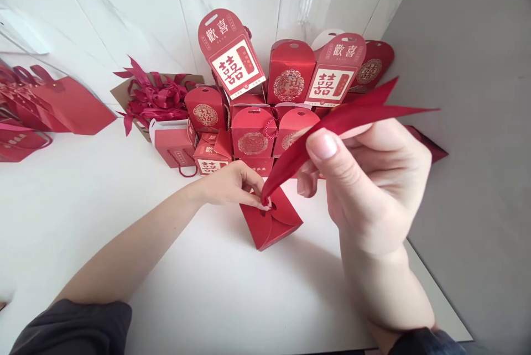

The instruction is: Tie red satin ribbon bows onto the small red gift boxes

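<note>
Head view: your right hand (365, 178), raised at the right, pinches the red ribbon (340, 120) between thumb and fingers; two pointed ends extend past the grip, and the ribbon slants down toward your left hand (236, 186). Your left hand's fingertips are pressed together on the ribbon's lower end, at the top of the small red box (274, 219). That box sits on the white surface (199, 283), near the middle of the view, with curved flaps meeting on its top. Directly behind it stands a stacked group of red gift boxes (253, 134), several bearing white or gold panels, some with cord handles. Left of this group, an open container (118, 95) holds a heap of crimson ribbons (157, 95). Farther left lie red bags (66, 103). A marbled wall (136, 6) rises behind, and a grey panel (477, 123) borders the right side.
</note>
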